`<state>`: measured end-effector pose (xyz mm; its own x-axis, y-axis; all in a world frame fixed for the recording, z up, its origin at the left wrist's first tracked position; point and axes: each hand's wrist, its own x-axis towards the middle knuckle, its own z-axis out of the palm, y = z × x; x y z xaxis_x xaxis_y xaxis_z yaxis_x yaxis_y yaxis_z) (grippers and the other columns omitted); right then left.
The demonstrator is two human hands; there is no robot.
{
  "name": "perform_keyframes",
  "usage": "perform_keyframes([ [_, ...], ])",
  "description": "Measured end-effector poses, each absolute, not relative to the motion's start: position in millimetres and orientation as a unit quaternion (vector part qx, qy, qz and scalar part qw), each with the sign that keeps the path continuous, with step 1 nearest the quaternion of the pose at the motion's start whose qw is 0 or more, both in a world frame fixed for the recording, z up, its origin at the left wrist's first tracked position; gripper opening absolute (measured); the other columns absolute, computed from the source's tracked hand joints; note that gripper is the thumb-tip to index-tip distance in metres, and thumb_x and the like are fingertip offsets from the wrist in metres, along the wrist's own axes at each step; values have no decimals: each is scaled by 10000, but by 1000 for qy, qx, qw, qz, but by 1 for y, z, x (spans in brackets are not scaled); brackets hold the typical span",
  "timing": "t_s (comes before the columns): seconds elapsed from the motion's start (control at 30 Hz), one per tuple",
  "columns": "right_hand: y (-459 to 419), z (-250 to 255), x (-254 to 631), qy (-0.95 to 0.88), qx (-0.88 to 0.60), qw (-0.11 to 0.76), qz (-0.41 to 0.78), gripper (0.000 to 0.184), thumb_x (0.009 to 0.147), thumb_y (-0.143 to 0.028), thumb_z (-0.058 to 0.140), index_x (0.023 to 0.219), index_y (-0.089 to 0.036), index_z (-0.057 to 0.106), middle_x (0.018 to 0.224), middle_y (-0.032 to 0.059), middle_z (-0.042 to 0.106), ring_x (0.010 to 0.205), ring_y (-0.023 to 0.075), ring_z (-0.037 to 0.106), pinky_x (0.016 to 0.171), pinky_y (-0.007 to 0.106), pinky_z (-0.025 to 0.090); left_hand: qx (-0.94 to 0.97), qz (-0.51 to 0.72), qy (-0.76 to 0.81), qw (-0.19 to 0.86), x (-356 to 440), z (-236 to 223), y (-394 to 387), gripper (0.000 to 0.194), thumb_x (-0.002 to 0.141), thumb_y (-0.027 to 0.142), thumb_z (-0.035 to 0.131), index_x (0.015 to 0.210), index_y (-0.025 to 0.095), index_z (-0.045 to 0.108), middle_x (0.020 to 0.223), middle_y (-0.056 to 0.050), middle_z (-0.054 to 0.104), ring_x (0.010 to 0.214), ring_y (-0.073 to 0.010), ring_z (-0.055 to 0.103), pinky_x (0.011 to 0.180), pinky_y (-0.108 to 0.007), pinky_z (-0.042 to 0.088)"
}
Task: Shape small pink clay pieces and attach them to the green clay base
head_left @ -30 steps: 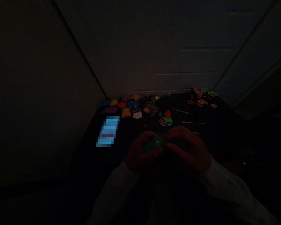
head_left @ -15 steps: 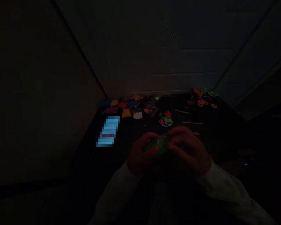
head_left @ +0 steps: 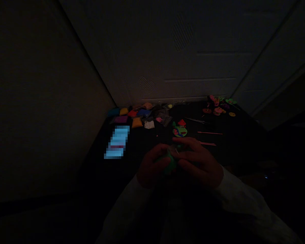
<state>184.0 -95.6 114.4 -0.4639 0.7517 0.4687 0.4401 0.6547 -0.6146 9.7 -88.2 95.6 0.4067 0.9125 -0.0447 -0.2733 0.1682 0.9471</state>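
Observation:
Close in front of me, a clear bag of green modelling clay (head_left: 171, 165) is held between both hands. My left hand (head_left: 150, 169) is closed round the bag's left side, thumb pressed on its front. My right hand (head_left: 202, 163) is closed at the bag's right and upper edge, its fingers covering part of it. Dim light hides the fingertips. Just beyond the hands lies a round green clay piece (head_left: 184, 131) with coloured shapes on it and a red mushroom-like cap (head_left: 182, 122) at its back.
Several bags of coloured clay, such as an orange one (head_left: 137, 122) and a white one (head_left: 149, 124), line the back left. A lit, blurred phone screen (head_left: 117, 142) is at left. Scissors (head_left: 194, 120), two pink sticks (head_left: 209, 133) and finished-looking clay figures (head_left: 218, 110) lie right.
My right hand has moved left, its fingers now reaching over the bag. More of the lower pink stick shows. The bag has turned slightly in my left hand.

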Motion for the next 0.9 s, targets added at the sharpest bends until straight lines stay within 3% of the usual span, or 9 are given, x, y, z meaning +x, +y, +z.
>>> perform_keyframes([
  [0.1, -94, 114, 184, -830, -353, 376, 213, 237, 756, -264, 515, 977, -247, 595, 1205, 45, 433, 1071, 195, 425, 926, 386, 337, 475, 425, 325, 699, 10, 93, -88, 204, 663, 254, 575, 844, 172, 528, 755, -4, 559, 579, -95, 530, 522, -219, 438],
  [0.27, -94, 111, 182, -812, -351, 402, 238, 305, 750, -261, 523, 1054, -254, 550, 1200, 57, 435, 1041, 187, 449, 868, 366, 392, 473, 426, 327, 698, 12, 93, -88, 202, 655, 250, 582, 829, 165, 528, 751, -8, 558, 604, -105, 536, 537, -229, 445],
  [0.6, -93, 107, 184, -843, -328, 374, 205, 252, 760, -250, 510, 1001, -231, 580, 1193, 46, 453, 1051, 171, 434, 903, 353, 357, 446, 430, 341, 707, 12, 92, -86, 221, 605, 261, 614, 786, 156, 542, 687, 2, 571, 540, -99, 535, 479, -212, 429],
  [0.9, -96, 103, 189, -820, -327, 419, 212, 126, 703, -266, 588, 820, -235, 621, 1122, 37, 507, 1009, 182, 466, 863, 367, 387, 423, 407, 328, 740, 9, 93, -83, 283, 573, 288, 625, 801, 153, 528, 652, -10, 595, 474, -119, 545, 418, -224, 420],
])
